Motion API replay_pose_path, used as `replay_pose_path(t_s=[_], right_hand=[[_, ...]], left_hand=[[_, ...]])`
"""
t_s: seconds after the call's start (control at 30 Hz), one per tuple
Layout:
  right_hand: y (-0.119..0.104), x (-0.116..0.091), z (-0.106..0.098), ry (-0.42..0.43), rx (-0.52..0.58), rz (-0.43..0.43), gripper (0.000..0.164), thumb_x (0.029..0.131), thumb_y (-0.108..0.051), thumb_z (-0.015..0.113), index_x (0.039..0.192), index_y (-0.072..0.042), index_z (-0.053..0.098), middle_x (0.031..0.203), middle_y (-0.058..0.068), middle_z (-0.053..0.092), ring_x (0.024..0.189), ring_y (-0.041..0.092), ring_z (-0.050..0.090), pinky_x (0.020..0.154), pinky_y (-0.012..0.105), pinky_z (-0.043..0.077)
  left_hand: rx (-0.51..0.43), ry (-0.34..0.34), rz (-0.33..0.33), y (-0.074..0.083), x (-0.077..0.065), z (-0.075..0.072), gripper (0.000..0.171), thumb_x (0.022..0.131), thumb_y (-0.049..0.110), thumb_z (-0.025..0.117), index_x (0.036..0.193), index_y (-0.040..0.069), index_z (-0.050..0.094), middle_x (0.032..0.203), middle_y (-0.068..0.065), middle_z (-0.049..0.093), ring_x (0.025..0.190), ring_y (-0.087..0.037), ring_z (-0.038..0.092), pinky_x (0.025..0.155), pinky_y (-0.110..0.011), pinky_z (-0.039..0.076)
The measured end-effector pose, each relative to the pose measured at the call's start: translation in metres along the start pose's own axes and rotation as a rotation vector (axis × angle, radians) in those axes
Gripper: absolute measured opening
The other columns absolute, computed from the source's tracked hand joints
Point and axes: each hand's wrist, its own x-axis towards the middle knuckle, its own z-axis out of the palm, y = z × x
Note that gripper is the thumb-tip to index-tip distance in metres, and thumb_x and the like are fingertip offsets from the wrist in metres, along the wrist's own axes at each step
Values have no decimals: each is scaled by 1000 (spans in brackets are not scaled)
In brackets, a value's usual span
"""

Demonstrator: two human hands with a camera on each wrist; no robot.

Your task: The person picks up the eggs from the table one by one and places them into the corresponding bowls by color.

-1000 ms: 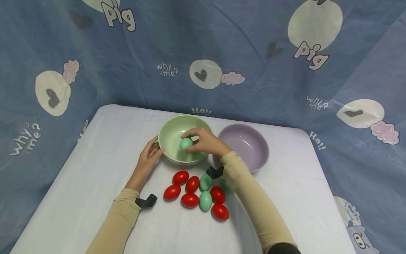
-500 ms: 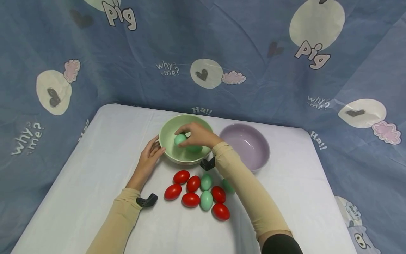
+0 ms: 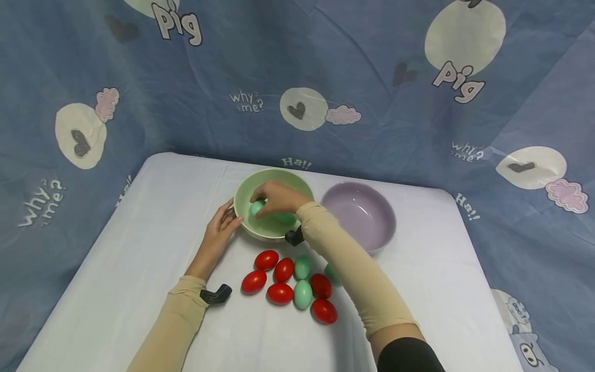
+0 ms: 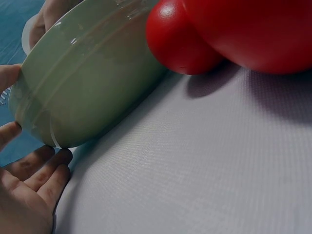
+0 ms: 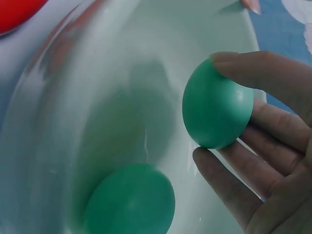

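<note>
Inside the light green bowl (image 3: 248,225), my right hand (image 3: 281,196) pinches a green egg (image 5: 218,107) between thumb and fingertips. Beneath it, a second green egg (image 5: 131,202) lies on the bowl's bottom. My left hand (image 3: 218,232) holds the bowl's left side, thumb at the rim; in the left wrist view its other fingers (image 4: 39,170) touch the outer wall and lower edge. In front of the bowl, several red eggs (image 3: 280,294) lie in a loose group with green eggs (image 3: 303,294), one partly hidden by the right sleeve.
A purple bowl (image 3: 358,217) stands to the right of the green one, behind my right forearm; nothing shows inside it. A white cloth (image 3: 139,248) covers the table. Blue printed fabric (image 3: 209,129) hangs behind and at the sides.
My right hand has moved left and deeper into the green bowl with its egg, which brings the other egg in the bowl into sight. The left hand has stayed at the rim.
</note>
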Motion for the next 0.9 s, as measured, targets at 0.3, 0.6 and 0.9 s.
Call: replay_pose_path(t_s=[0.3,0.6,0.9], right_hand=[[-8,12,8,-85,-34,48,41,87,-18,83,123,-3,74,122,8,75,109,17,67,100,27,55],[-11,14,14,-126,-41,77,42,86,-17,83,125,-3,74,123,8,75,111,19,68,100,29,57],[-17,17,15,-139,-60,107,43,86,-17,82,127,-6,73,124,6,75,112,18,67,99,28,56]], left_hand=[[-2,3,8,-3,0,0,66,105,32,61,163,26,30,164,-12,41,151,-30,42,111,-10,42],[4,0,23,-2,1,0,65,105,33,61,163,26,31,162,-13,43,150,-30,45,107,-7,43],[-12,4,19,-3,1,-3,66,105,31,61,163,24,31,163,-13,43,149,-30,45,107,-6,43]])
